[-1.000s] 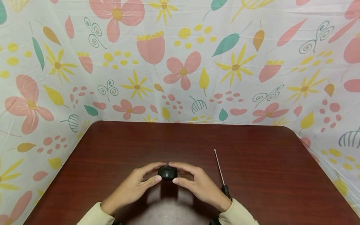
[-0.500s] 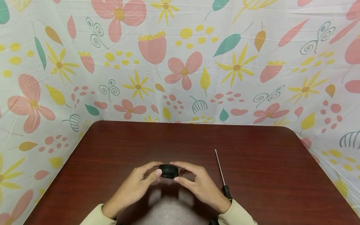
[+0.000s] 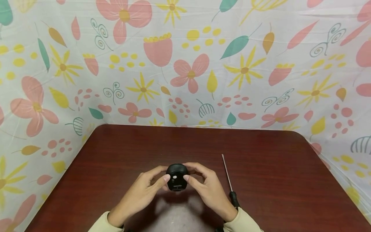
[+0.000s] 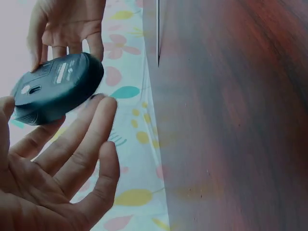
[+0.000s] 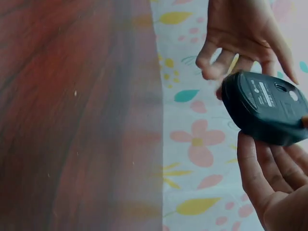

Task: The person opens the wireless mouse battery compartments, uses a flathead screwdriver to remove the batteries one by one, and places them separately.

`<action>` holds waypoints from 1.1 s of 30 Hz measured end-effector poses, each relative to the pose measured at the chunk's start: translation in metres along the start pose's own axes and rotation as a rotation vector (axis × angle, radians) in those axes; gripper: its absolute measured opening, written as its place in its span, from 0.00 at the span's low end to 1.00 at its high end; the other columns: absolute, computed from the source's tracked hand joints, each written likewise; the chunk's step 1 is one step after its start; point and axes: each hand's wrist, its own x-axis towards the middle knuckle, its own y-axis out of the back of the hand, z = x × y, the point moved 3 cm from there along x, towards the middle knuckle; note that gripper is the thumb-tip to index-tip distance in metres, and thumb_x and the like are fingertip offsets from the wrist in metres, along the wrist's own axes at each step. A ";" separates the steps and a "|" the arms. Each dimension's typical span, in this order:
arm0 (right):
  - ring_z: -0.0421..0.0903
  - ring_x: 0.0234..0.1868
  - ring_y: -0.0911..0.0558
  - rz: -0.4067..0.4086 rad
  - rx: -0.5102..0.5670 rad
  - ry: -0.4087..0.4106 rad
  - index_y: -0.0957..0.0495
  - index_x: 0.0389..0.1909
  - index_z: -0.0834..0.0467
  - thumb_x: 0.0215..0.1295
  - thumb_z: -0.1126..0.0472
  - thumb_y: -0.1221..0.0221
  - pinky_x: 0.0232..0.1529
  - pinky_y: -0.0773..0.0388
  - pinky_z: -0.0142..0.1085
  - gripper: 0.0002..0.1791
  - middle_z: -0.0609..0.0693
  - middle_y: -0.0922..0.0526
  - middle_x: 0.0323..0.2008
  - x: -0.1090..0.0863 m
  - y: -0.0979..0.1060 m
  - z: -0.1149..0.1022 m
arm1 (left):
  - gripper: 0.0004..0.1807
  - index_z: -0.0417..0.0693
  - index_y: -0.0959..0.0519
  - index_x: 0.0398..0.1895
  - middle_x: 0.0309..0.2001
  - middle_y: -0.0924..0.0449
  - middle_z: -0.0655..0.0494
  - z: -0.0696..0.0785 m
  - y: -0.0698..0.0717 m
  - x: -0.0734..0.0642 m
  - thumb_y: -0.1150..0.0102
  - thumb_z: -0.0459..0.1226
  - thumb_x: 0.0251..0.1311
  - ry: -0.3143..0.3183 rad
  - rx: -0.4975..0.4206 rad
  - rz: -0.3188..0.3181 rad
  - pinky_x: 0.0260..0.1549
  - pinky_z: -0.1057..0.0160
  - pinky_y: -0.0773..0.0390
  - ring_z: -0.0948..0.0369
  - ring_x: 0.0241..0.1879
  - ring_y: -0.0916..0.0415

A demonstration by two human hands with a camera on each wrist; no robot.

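Note:
A black computer mouse (image 3: 177, 183) is held above the table between both hands, its underside with a sensor window and printed label facing the person. My left hand (image 3: 142, 190) pinches one side of it, thumb on the underside edge. On the other side my right hand (image 3: 207, 187) pinches it the same way. In the left wrist view the mouse (image 4: 60, 86) lies tilted between the two hands, its label and sensor showing. The right wrist view shows the mouse (image 5: 264, 108) with fingers under it; its top faces away.
A screwdriver (image 3: 227, 174) with a black handle and thin metal shaft lies on the brown wooden table (image 3: 130, 145), right of the right hand. The right forearm partly covers its handle. A flower-patterned cloth (image 3: 185, 96) hangs behind the table.
The mouse has been turned in the hands, so its underside now faces the person. Both hands have shifted slightly right with it. The screwdriver has stayed in place.

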 end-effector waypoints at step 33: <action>0.44 0.48 0.13 0.116 0.308 -0.232 0.24 0.69 0.55 0.70 0.68 0.35 0.41 0.08 0.38 0.27 0.62 0.20 0.56 -0.009 -0.005 -0.008 | 0.25 0.61 0.26 0.71 0.53 0.18 0.41 0.012 -0.034 0.007 0.40 0.35 0.74 0.033 -0.402 0.204 0.33 0.58 0.08 0.59 0.43 0.12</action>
